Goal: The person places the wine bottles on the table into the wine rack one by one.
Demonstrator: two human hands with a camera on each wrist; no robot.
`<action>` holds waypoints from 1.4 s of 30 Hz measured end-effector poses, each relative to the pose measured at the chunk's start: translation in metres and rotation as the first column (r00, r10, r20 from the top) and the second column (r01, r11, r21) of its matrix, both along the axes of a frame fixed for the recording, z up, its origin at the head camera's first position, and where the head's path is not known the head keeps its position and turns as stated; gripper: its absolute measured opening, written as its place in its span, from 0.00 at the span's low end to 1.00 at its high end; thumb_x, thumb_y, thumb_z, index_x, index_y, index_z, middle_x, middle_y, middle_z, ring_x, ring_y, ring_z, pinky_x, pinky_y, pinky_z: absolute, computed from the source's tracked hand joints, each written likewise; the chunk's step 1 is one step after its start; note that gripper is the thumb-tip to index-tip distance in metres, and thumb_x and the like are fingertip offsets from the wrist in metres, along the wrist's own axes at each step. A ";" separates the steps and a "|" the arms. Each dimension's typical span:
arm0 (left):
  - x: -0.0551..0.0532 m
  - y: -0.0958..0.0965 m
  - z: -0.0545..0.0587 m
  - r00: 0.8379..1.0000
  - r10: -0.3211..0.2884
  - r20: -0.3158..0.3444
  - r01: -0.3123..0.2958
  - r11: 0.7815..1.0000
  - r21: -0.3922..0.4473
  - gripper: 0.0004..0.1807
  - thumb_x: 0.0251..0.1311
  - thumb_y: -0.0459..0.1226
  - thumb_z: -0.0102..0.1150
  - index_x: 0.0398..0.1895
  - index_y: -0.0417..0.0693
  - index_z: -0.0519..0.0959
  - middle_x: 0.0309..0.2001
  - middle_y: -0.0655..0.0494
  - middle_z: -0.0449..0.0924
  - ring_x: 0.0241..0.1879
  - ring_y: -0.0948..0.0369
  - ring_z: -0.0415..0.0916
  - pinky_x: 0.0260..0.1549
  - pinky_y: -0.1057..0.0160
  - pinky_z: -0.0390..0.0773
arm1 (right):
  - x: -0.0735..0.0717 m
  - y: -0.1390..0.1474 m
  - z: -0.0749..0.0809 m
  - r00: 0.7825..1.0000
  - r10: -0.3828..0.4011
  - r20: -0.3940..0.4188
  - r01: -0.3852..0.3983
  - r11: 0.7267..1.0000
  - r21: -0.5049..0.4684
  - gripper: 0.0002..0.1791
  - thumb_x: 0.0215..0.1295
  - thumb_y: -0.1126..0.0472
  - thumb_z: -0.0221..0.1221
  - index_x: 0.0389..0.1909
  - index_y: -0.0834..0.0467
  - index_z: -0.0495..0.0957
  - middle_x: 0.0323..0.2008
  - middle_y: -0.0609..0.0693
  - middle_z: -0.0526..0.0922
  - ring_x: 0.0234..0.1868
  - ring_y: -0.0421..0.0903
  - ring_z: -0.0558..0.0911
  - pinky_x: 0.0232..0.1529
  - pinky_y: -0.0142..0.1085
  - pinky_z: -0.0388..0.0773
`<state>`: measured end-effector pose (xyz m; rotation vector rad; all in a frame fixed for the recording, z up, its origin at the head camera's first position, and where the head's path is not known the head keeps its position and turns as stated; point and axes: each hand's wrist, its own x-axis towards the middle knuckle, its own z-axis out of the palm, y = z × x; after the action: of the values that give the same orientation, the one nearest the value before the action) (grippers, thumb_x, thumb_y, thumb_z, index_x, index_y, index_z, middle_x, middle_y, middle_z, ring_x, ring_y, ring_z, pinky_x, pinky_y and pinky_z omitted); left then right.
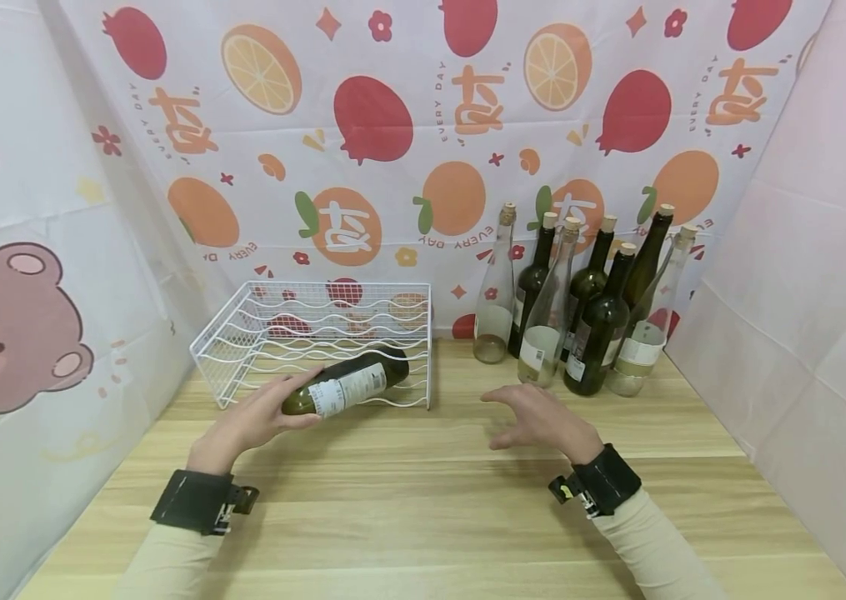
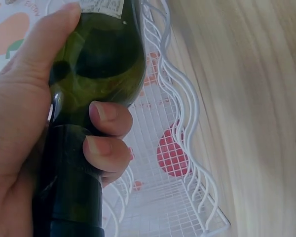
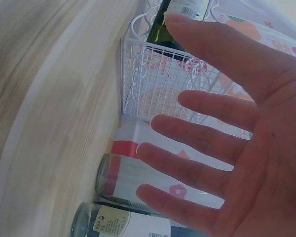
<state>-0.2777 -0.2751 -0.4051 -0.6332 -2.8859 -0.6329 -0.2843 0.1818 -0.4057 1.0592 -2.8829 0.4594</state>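
My left hand [image 1: 261, 417] grips a dark green wine bottle [image 1: 358, 385] around its neck and shoulder, fingers curled under and thumb along the side. Lying nearly on its side, the bottle has its base toward the right, over the front of a white wire bottle rack [image 1: 428, 333]. In the left wrist view, the rack's wavy wires [image 2: 192, 108] show beyond the bottle; whether they touch cannot be told. My right hand [image 1: 538, 421] holds nothing, its fingers spread above the table before the standing bottles. The right wrist view shows the held bottle's base [image 3: 163, 37] above the rack's mesh side.
Several corked bottles stand in a group at the back right, among them a clear bottle [image 1: 493, 325] and a dark green one [image 1: 595, 342]. Behind the wooden table [image 1: 407, 508] hangs a fruit-print cloth [image 1: 423, 108]. Pale cloth walls flank both sides.
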 end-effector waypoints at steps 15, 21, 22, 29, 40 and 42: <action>-0.005 -0.007 -0.008 0.998 0.007 -0.063 -0.006 1.000 0.015 0.44 0.64 0.50 0.69 0.79 0.47 0.62 0.64 0.31 0.74 0.61 0.37 0.74 0.54 0.35 0.76 | -0.001 0.002 0.001 1.000 0.000 0.000 0.000 1.000 0.003 0.41 0.51 0.47 0.78 0.65 0.60 0.78 0.61 0.56 0.85 0.59 0.55 0.85 0.60 0.49 0.81; -0.004 -0.005 -0.009 0.998 0.029 -0.056 -0.028 1.000 0.010 0.45 0.64 0.52 0.68 0.80 0.52 0.61 0.63 0.32 0.74 0.60 0.36 0.75 0.54 0.34 0.76 | 0.000 0.003 0.002 1.000 0.004 -0.003 -0.004 1.000 0.002 0.41 0.51 0.47 0.78 0.65 0.61 0.78 0.60 0.57 0.85 0.59 0.56 0.85 0.60 0.50 0.81; -0.004 -0.005 -0.009 0.998 0.033 -0.051 -0.032 0.999 0.011 0.45 0.65 0.52 0.68 0.81 0.52 0.60 0.63 0.32 0.74 0.60 0.37 0.76 0.54 0.34 0.76 | 0.000 0.003 0.001 1.000 0.005 -0.005 -0.005 1.000 0.002 0.41 0.51 0.48 0.78 0.64 0.61 0.78 0.60 0.57 0.85 0.59 0.56 0.85 0.60 0.50 0.81; -0.004 -0.005 -0.010 0.998 0.062 -0.030 -0.062 0.998 0.010 0.45 0.66 0.54 0.66 0.82 0.54 0.58 0.64 0.32 0.73 0.61 0.36 0.75 0.55 0.34 0.76 | 0.001 0.004 0.002 1.000 -0.005 -0.011 0.005 1.000 0.009 0.41 0.51 0.46 0.78 0.65 0.60 0.78 0.61 0.56 0.85 0.58 0.56 0.85 0.59 0.51 0.81; -0.008 -0.010 -0.015 0.997 0.069 -0.018 -0.068 0.996 0.052 0.46 0.66 0.52 0.67 0.82 0.50 0.57 0.66 0.28 0.72 0.64 0.35 0.72 0.57 0.33 0.74 | 0.002 0.004 0.002 1.000 0.015 0.001 -0.015 1.000 0.018 0.41 0.52 0.45 0.77 0.64 0.60 0.78 0.60 0.56 0.85 0.58 0.55 0.85 0.61 0.52 0.80; -0.008 -0.011 -0.014 0.997 0.066 -0.025 -0.065 0.996 0.069 0.46 0.66 0.50 0.67 0.81 0.47 0.57 0.67 0.26 0.71 0.64 0.33 0.71 0.59 0.31 0.72 | 0.002 0.004 0.003 1.000 0.013 0.008 -0.013 1.000 0.018 0.40 0.53 0.45 0.77 0.65 0.60 0.78 0.61 0.56 0.85 0.59 0.55 0.85 0.62 0.52 0.80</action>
<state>-0.2860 -0.2865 -0.4195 -0.5315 -2.8336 -0.7047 -0.2821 0.1855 -0.4028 1.0817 -2.8943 0.4395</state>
